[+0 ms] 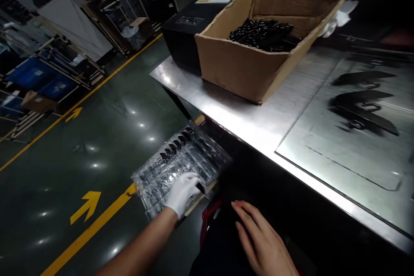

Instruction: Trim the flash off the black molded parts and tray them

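Note:
My left hand [184, 192], in a white glove, reaches down over a clear plastic tray [145, 196] low beside the workbench. Its fingers are curled on a small dark piece [200, 187], of which only the end shows past the fingertips. Several black curved parts [174, 147] stand in a row along the tray's far side, with clear plastic around them. My right hand [263, 237] is bare and hangs in front of the bench edge, its fingers stretched out and holding nothing.
On the metal workbench [233, 114] stands a cardboard box [233, 67] full of small black pieces [261, 32], beside a black case [181, 30]. Dark angled metal parts [365, 105] lie on a transparent sheet [339, 164] at right. Racks with blue bins [35, 73] line the far aisle.

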### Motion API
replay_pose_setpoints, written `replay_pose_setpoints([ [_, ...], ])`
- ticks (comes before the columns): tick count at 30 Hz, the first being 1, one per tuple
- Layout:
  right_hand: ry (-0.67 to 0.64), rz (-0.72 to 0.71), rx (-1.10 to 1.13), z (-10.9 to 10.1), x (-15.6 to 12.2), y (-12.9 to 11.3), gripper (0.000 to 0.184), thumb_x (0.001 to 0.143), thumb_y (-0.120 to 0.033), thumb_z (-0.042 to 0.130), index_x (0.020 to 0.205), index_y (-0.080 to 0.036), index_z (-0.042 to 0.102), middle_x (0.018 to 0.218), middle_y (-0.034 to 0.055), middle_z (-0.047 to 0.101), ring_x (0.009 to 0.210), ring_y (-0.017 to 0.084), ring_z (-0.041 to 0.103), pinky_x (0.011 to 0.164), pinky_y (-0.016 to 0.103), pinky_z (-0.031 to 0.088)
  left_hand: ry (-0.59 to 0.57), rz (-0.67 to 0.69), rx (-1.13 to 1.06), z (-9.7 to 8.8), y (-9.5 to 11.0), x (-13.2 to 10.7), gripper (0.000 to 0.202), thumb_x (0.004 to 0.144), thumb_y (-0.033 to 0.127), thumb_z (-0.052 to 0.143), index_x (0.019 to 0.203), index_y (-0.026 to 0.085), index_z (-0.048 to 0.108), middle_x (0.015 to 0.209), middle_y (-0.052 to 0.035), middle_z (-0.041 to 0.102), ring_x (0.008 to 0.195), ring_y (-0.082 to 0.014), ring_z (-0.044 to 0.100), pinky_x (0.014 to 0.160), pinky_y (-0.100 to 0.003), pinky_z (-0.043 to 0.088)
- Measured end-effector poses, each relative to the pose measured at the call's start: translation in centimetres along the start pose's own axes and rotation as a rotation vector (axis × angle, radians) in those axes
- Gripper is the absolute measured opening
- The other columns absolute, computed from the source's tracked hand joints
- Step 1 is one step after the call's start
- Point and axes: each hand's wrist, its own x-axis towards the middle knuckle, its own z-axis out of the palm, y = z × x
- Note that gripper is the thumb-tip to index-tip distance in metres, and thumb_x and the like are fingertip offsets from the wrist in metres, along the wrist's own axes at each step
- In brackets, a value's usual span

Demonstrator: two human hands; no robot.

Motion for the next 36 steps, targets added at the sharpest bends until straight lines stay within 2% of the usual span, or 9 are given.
replay_pose_setpoints([
  [3, -0.006, 0.124, 0.032, 0.7, -0.7, 1.7, 0.041, 0.105, -0.038, 0.044, 0.145, -0.027, 0.048, 0.138, 0.0107, 0.057, 0.117, 0.022, 0.068, 0.093, 0.033, 0.063, 0.283, 0.015, 0.168, -9.0, 1.8, 4.8, 0.025, 0.095, 0.03, 0.066, 0.115, 0.015, 0.065, 0.113, -0.0076, 0.069, 0.094, -0.0207, 0.068, 0.082, -0.041, 0.06],
  [5, -0.014, 0.193, 0.022, 0.9, -1.6, 3.2, 0.04, 0.105, -0.043, 0.043, 0.143, -0.03, 0.049, 0.136, 0.0095, 0.059, 0.115, 0.023, 0.068, 0.091, 0.035, 0.064, 0.391, 0.021, 0.263, -13.4, 2.4, 7.8, 0.028, 0.095, 0.032, 0.066, 0.118, 0.016, 0.064, 0.116, -0.0082, 0.067, 0.097, -0.0215, 0.068, 0.081, -0.041, 0.061],
  [9, -0.031, 0.286, 0.015, 0.8, -3.3, 5.5, 0.04, 0.104, -0.048, 0.042, 0.141, -0.033, 0.05, 0.133, 0.0068, 0.063, 0.114, 0.022, 0.07, 0.09, 0.035, 0.064, 0.431, 0.025, 0.411, -16.6, 1.9, 12.6, 0.027, 0.096, 0.034, 0.065, 0.116, 0.015, 0.064, 0.11, -0.0072, 0.069, 0.09, -0.0195, 0.068, 0.077, -0.038, 0.061],
  [14, -0.021, 0.417, 0.028, 1.0, -5.6, 6.6, 0.04, 0.103, -0.053, 0.043, 0.138, -0.035, 0.052, 0.134, 0.0046, 0.065, 0.117, 0.024, 0.069, 0.096, 0.041, 0.062, 0.391, 0.049, 0.544, -16.9, 1.1, 15.9, 0.027, 0.097, 0.035, 0.065, 0.114, 0.015, 0.065, 0.105, -0.0062, 0.07, 0.084, -0.0179, 0.069, 0.073, -0.036, 0.061],
  [19, -0.026, 0.53, 0.072, 1.9, -7.4, 7.1, 0.044, 0.1, -0.058, 0.043, 0.137, -0.036, 0.053, 0.133, 0.004, 0.066, 0.114, 0.024, 0.07, 0.091, 0.04, 0.064, 0.418, 0.126, 0.708, -17.2, 0.6, 16.4, 0.029, 0.096, 0.036, 0.065, 0.118, 0.017, 0.065, 0.117, -0.0088, 0.068, 0.098, -0.0223, 0.068, 0.084, -0.043, 0.06],
  [24, -0.047, 0.553, 0.095, 2.1, -7.6, 7.2, 0.043, 0.1, -0.058, 0.044, 0.136, -0.036, 0.054, 0.134, 0.0033, 0.066, 0.117, 0.024, 0.069, 0.091, 0.04, 0.064, 0.552, 0.253, 0.849, -16.2, -0.7, 15.0, 0.036, 0.094, 0.036, 0.067, 0.125, 0.018, 0.063, 0.135, -0.0113, 0.061, 0.118, -0.0287, 0.061, 0.099, -0.053, 0.053],
  [29, -0.018, 0.579, 0.11, 1.6, -8.1, 8.6, 0.047, 0.098, -0.059, 0.046, 0.134, -0.033, 0.058, 0.132, 0.0058, 0.07, 0.115, 0.027, 0.071, 0.096, 0.048, 0.061, 0.686, 0.277, 0.872, -15.3, -0.4, 11.1, 0.035, 0.095, 0.04, 0.065, 0.121, 0.017, 0.064, 0.126, -0.0104, 0.065, 0.11, -0.0262, 0.064, 0.094, -0.05, 0.055],
  [32, 0.065, 0.645, 0.145, 1.7, -9.1, 9.9, 0.053, 0.094, -0.062, 0.049, 0.129, -0.025, 0.063, 0.127, 0.0096, 0.073, 0.114, 0.031, 0.071, 0.101, 0.053, 0.058, 0.716, 0.354, 0.847, -12.9, 0.7, 7.1, 0.034, 0.096, 0.043, 0.062, 0.118, 0.017, 0.065, 0.12, -0.0096, 0.068, 0.105, -0.0249, 0.066, 0.093, -0.048, 0.056],
  [36, 0.108, 0.721, 0.207, 1.3, -10.8, 9.3, 0.055, 0.098, -0.055, 0.042, 0.125, -0.014, 0.068, 0.124, 0.0177, 0.074, 0.115, 0.034, 0.071, 0.102, 0.055, 0.057, 0.576, 0.543, 0.768, -5.0, 1.0, 0.7, 0.03, 0.097, 0.048, 0.05, 0.103, 0.026, 0.07, 0.109, -0.0087, 0.073, 0.101, -0.0313, 0.071, 0.089, -0.049, 0.059],
])
